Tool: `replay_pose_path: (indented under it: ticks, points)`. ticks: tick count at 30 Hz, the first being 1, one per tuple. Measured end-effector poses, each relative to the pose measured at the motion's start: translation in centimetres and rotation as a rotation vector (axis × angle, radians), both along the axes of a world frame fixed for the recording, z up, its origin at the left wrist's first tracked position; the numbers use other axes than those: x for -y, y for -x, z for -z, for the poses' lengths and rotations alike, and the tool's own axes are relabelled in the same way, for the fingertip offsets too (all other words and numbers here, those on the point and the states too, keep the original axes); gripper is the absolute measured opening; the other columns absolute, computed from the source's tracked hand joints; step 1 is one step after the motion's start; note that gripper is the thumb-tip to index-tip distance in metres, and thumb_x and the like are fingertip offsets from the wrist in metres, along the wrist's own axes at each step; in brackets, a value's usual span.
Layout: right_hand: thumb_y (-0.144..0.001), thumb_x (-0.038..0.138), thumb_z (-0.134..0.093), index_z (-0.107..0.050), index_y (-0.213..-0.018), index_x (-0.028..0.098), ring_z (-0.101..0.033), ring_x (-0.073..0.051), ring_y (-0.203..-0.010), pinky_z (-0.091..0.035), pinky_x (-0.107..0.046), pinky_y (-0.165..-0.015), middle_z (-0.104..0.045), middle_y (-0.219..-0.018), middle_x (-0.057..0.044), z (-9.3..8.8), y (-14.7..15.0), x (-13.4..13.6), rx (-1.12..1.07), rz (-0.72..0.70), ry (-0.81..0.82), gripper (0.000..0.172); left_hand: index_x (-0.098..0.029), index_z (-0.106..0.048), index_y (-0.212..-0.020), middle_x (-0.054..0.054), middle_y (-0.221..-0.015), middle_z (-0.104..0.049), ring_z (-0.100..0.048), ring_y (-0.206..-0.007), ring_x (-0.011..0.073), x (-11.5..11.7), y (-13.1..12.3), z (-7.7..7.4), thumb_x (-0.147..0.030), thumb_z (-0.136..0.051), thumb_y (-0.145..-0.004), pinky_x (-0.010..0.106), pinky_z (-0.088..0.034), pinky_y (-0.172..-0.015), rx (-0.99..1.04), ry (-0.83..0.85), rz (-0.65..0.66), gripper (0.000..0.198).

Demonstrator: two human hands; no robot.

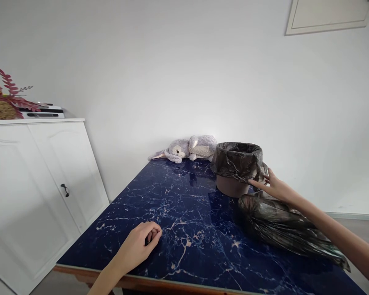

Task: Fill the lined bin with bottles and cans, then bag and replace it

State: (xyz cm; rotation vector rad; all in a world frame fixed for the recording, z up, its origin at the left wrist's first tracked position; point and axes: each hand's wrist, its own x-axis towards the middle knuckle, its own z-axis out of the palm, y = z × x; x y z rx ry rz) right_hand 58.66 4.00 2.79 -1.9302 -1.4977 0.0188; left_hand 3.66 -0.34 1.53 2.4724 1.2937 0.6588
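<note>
Near the front of the table my left hand rests with its fingers curled in, and nothing shows in them. My right hand is at the right side of a trash bin, thumb and fingers spread against the black trash bag that lines it. The bag is folded over the rim and hangs down around the bin's upper part. The bin stands upright. A filled black plastic bag lies on its side just in front of the bin, partly behind my right forearm. What it contains cannot be made out.
A dark blue marbled table has a wooden front edge. At its far end lies a grey plush rabbit by the wall. To the left stands a white cabinet, with a wicker basket and a white device on top.
</note>
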Motion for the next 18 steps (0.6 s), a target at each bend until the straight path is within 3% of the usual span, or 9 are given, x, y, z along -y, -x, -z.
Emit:
replay_pose_path:
  ticks: [2,4,8,13,16,18]
  points:
    - [-0.084,0.09,-0.05,-0.008,-0.171,0.002,-0.069,-0.048,-0.126,-0.056,-0.057,-0.103,-0.065,-0.144,-0.029,0.0,-0.6,2.5,-0.037,-0.013,0.089,0.131,-0.025,-0.067,-0.096,0.004,-0.088,-0.069,-0.063,-0.081,0.0211,0.0,0.1,0.1,-0.051,-0.045,-0.109,0.031,-0.052,-0.074,0.003,0.021,-0.004,0.036]
    - [-0.087,0.089,-0.046,-0.007,-0.174,0.01,-0.062,-0.046,-0.136,-0.051,-0.057,-0.111,-0.055,-0.158,-0.023,0.1,-1.6,5.1,-0.072,-0.072,0.197,0.123,-0.026,-0.067,-0.096,0.004,-0.089,-0.069,-0.063,-0.082,0.0211,-0.1,0.1,0.2,-0.052,-0.045,-0.109,0.031,-0.052,-0.075,0.004,0.035,-0.008,0.036]
    - [-0.091,0.086,-0.043,-0.039,-0.168,0.028,-0.047,-0.037,-0.152,-0.042,-0.045,-0.125,-0.049,-0.165,-0.005,1.0,-4.6,9.6,-0.122,-0.17,0.367,0.097,-0.026,-0.067,-0.096,0.004,-0.088,-0.069,-0.063,-0.084,0.0219,-0.1,0.1,0.2,-0.053,-0.045,-0.108,0.032,-0.051,-0.076,-0.003,0.038,-0.013,0.037]
    - [-0.09,0.082,-0.055,-0.045,-0.165,0.035,-0.041,-0.031,-0.156,-0.04,-0.039,-0.126,-0.043,-0.169,-0.001,3.1,-7.7,12.9,-0.169,-0.175,0.386,0.089,-0.026,-0.067,-0.097,0.003,-0.088,-0.069,-0.064,-0.084,0.022,-0.1,0.2,0.2,-0.053,-0.045,-0.109,0.032,-0.051,-0.077,-0.003,0.043,-0.004,0.036]
    - [-0.09,0.077,-0.061,-0.044,-0.166,0.033,-0.042,-0.031,-0.155,-0.045,-0.036,-0.122,-0.044,-0.169,-0.005,4.3,-7.8,13.8,-0.184,-0.219,0.333,0.089,-0.027,-0.067,-0.099,0.003,-0.09,-0.07,-0.064,-0.084,0.0218,-0.3,0.4,0.5,-0.053,-0.044,-0.109,0.032,-0.051,-0.078,-0.006,0.046,0.002,0.036]
    - [-0.092,0.072,-0.065,-0.038,-0.168,0.033,-0.041,-0.031,-0.156,-0.042,-0.034,-0.124,-0.042,-0.17,-0.006,5.0,-7.3,14.1,-0.186,-0.288,0.278,0.089,-0.027,-0.067,-0.099,0.003,-0.09,-0.07,-0.064,-0.085,0.0218,-0.4,0.4,0.6,-0.053,-0.044,-0.109,0.032,-0.051,-0.079,-0.008,0.051,0.001,0.036]
